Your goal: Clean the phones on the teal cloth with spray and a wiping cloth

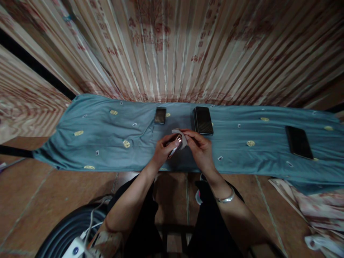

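Left hand point(163, 148): fingers clamped on a slim shiny object point(171, 153), held over the surface point(142, 154). Long axis oblique: lower end toward the wearer and left, upper end away and right. Right hand point(201, 146): fingers pinched on a pale cloth point(184, 142) against the upper end. Surface's near edge just wearer-side of the fingers; black box point(203, 120) just beyond right fingers. Wider room leftward of left fingers.
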Motion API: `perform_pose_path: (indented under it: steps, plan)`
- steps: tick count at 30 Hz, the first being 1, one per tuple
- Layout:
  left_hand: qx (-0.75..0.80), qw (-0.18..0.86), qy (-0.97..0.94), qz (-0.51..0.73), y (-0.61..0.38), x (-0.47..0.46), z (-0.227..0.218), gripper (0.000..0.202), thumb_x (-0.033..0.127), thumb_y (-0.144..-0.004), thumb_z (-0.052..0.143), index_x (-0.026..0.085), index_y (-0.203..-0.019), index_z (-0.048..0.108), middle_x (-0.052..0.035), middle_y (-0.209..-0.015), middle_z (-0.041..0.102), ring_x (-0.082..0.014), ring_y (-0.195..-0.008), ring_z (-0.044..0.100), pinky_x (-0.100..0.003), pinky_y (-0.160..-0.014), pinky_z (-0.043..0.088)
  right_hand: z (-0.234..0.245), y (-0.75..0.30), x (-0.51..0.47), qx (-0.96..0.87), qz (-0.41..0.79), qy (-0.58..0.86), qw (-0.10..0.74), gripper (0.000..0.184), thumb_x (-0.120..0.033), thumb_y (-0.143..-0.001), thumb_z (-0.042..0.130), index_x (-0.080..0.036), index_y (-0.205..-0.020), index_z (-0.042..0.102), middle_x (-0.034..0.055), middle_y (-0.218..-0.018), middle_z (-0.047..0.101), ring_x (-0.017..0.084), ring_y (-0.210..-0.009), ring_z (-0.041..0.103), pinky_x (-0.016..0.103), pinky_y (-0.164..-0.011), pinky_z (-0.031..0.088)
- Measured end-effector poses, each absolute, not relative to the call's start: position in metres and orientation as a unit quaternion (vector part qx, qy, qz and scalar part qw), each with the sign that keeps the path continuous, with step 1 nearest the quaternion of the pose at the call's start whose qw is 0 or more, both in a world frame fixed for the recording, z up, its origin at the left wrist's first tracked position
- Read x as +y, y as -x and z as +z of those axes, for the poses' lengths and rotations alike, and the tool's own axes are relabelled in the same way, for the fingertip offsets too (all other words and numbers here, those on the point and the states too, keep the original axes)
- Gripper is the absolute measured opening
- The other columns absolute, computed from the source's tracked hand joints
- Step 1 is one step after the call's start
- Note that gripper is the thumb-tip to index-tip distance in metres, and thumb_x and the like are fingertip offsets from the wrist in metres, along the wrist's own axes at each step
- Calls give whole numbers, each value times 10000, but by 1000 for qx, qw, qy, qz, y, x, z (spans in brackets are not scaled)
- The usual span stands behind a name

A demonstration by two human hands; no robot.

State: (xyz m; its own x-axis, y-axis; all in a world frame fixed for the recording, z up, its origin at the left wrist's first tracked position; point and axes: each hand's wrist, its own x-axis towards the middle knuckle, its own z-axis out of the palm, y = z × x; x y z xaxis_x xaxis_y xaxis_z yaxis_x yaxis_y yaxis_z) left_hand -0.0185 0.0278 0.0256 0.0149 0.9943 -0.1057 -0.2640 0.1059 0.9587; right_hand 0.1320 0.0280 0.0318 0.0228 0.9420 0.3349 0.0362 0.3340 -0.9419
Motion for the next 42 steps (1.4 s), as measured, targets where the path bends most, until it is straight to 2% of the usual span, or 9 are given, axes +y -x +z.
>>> perform_pose_path:
  steps: [6, 10, 14, 16, 18, 22, 29, 38, 42]
  plan:
    - [479, 563, -381, 555, 18, 33, 17, 349, 350, -638, 896, 186, -942, 854, -74, -988, 808, -243, -981, 707, -312, -903, 514, 31, -130, 19, -647, 295, 445, 544, 205, -362, -960, 641, -294, -1118, 752, 41, -1237, 792, 249, -1197, 726, 466, -1101, 559]
    - [486, 562, -379, 553, 16, 33, 15, 352, 398, -657, 898, 184, -933, 847, -62, -941, 803, -238, -977, 707, -312, -879, 523, 29, -130, 17, -712, 198, 442, 509, 239, -312, -1012, 567, -285, -1163, 751, 67, -1264, 777, 249, -1231, 706, 505, -1154, 528]
    - [476, 583, -367, 547, 12, 32, 16, 423, 484, -661, 887, 174, -944, 841, -21, -773, 754, -185, -778, 664, -289, -742, 506, 23, -130, 17, -735, 164, 432, 497, 260, -302, -1036, 546, -276, -1193, 752, 89, -1295, 757, 261, -1267, 685, 523, -1180, 513]
    - [478, 590, -365, 540, 10, 32, 17, 439, 504, -672, 875, 165, -949, 839, -7, -699, 715, -158, -664, 605, -281, -654, 468, 22, -130, 17, -737, 166, 433, 491, 266, -308, -1041, 542, -284, -1207, 748, 83, -1322, 744, 264, -1296, 668, 535, -1199, 495]
    - [476, 591, -367, 538, 10, 31, 18, 425, 499, -683, 871, 167, -946, 839, -12, -704, 718, -162, -656, 598, -285, -640, 457, 22, -131, 17, -738, 174, 433, 488, 267, -312, -1041, 540, -288, -1205, 749, 78, -1323, 743, 262, -1301, 664, 534, -1205, 488]
    - [465, 585, -381, 545, 10, 30, 19, 418, 481, -681, 872, 175, -965, 846, -49, -864, 790, -219, -838, 685, -303, -768, 508, 27, -134, 19, -724, 190, 435, 501, 245, -329, -1031, 549, -302, -1152, 760, 59, -1263, 769, 251, -1233, 703, 503, -1152, 530]
    - [475, 559, -394, 554, 12, 27, 22, 376, 394, -651, 902, 197, -968, 854, -69, -1005, 827, -255, -1004, 721, -339, -953, 525, 33, -137, 21, -678, 218, 447, 542, 213, -324, -1001, 566, -292, -1082, 761, 33, -1114, 814, 236, -1088, 756, 431, -1027, 590]
    - [447, 590, -386, 550, 12, 27, 28, 376, 399, -604, 928, 182, -899, 843, -81, -950, 819, -254, -944, 729, -338, -914, 532, 26, -142, 28, -642, 283, 466, 539, 217, -337, -973, 575, -277, -1053, 767, 42, -1143, 823, 238, -1115, 753, 427, -1045, 572]
    - [442, 602, -377, 547, 12, 26, 28, 426, 483, -614, 912, 178, -903, 842, -76, -941, 818, -230, -883, 718, -303, -835, 522, 22, -141, 32, -607, 316, 468, 559, 216, -333, -953, 587, -260, -1009, 783, 32, -1033, 832, 225, -962, 769, 369, -892, 607]
